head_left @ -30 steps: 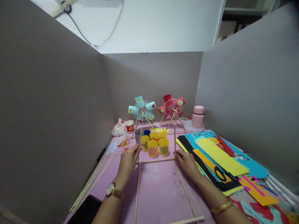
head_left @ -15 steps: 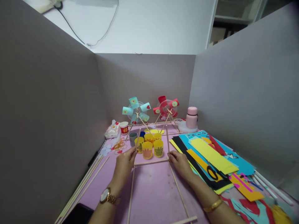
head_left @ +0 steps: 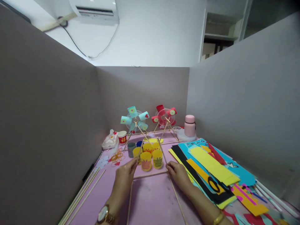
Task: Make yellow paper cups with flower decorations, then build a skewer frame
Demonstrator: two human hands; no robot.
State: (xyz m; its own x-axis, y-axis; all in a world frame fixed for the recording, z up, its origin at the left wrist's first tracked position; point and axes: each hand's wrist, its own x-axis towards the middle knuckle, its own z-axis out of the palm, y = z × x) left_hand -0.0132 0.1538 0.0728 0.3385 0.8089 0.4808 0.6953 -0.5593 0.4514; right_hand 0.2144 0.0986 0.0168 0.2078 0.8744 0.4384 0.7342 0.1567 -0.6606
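My left hand [head_left: 126, 173] pinches a thin wooden stick [head_left: 140, 150] that rises and leans to the right. My right hand [head_left: 178, 175] pinches a second wooden stick [head_left: 162, 150], tilted left, its tip apart from the first. Between the hands runs a wooden crossbar [head_left: 150, 175], with a left side stick [head_left: 129, 201] and a right side stick [head_left: 176, 197] reaching toward me over the pink tabletop [head_left: 152, 200]. The joints by my fingers are partly hidden. Just beyond stand several yellow paper cups [head_left: 146, 162], a grey cup [head_left: 131, 150] and a blue one.
Two stick-framed wheels, one blue [head_left: 136, 120] and one red [head_left: 165, 116], stand at the back near a pink bottle [head_left: 189, 125]. Coloured paper [head_left: 213, 162] and scissors [head_left: 213, 184] lie right. Loose sticks [head_left: 82, 195] and rubber bands [head_left: 116, 157] lie left. Grey partitions surround the table.
The tops of the two held sticks have tilted inward, closer to each other. My view has tipped upward, so the table sits lower and the air conditioner shows.
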